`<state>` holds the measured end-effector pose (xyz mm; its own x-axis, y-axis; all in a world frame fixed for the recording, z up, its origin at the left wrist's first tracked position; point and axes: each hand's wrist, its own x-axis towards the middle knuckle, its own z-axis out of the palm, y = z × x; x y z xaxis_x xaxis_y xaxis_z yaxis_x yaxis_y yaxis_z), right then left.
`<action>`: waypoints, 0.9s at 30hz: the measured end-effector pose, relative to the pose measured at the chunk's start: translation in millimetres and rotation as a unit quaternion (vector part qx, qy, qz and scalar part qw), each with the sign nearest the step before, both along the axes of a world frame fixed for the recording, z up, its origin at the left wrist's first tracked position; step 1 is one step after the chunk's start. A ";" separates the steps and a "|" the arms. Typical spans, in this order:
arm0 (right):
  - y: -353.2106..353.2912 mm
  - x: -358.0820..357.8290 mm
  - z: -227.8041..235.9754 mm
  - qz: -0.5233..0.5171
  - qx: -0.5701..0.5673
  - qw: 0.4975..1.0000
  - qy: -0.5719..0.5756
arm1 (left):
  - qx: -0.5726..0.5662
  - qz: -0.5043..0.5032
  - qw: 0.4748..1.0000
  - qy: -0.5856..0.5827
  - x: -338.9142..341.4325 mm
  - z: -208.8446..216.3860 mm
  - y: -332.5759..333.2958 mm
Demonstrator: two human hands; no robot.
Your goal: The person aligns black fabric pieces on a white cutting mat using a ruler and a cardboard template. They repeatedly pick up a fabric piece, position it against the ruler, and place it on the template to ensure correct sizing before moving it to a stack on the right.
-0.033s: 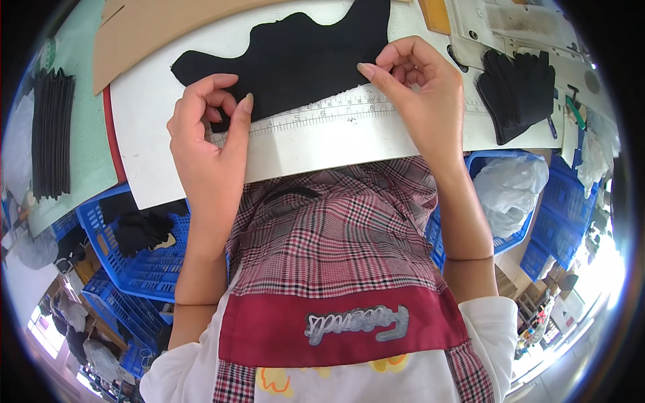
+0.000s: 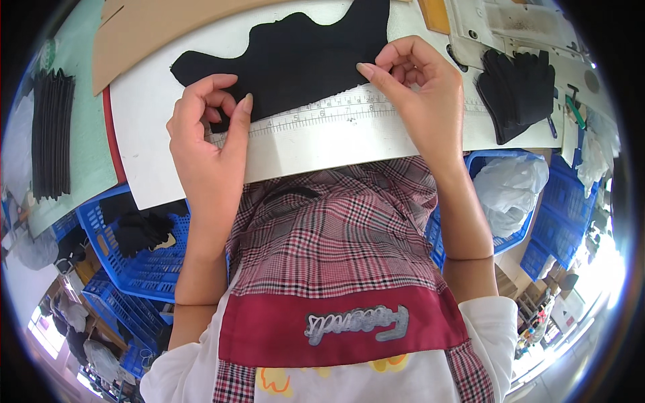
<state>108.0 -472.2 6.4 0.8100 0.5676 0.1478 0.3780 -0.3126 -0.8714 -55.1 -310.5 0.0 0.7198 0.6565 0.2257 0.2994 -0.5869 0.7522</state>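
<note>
Nothing has visibly moved since the earlier frame: both hands and the cloth keep their places. Black cloth [image 2: 302, 64] lies flat toward twelve o'clock on the white table [image 2: 158, 161], its straight edge along a ruler [image 2: 349, 111]. At ten, the left hand [image 2: 205, 134] touches its near left corner, fingers curled; between one and two, the right hand [image 2: 426, 91] touches its right end, thumb and forefinger close together. Whether either pinches or merely presses cannot be told. Black gloves [image 2: 516, 94] lie at two.
</note>
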 end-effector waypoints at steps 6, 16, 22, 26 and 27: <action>-1.8 0.9 -3.3 0.004 0.001 1.000 -0.026 | -0.001 0.004 1.000 0.005 0.7 0.4 -1.0; -1.4 -3.1 -2.0 0.009 -0.011 0.998 -0.064 | 0.008 0.013 1.000 0.015 0.8 0.4 -3.7; 1.8 -1.3 -0.7 0.038 -0.033 0.992 -0.112 | 0.212 -0.049 0.976 -0.008 16.2 8.5 -16.6; 2.3 -1.2 2.2 0.037 -0.040 0.994 -0.091 | 0.164 -0.184 0.968 0.043 40.3 6.9 -57.5; 2.2 -1.4 3.3 0.033 -0.043 0.995 -0.084 | 0.149 -0.188 0.969 0.057 36.9 0.1 -55.5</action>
<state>106.5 -470.0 9.7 0.7387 0.6347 0.2268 0.5382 -0.3529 -0.7654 -18.2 -366.0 0.1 0.9274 0.2602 0.2687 0.0933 -0.8566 0.5075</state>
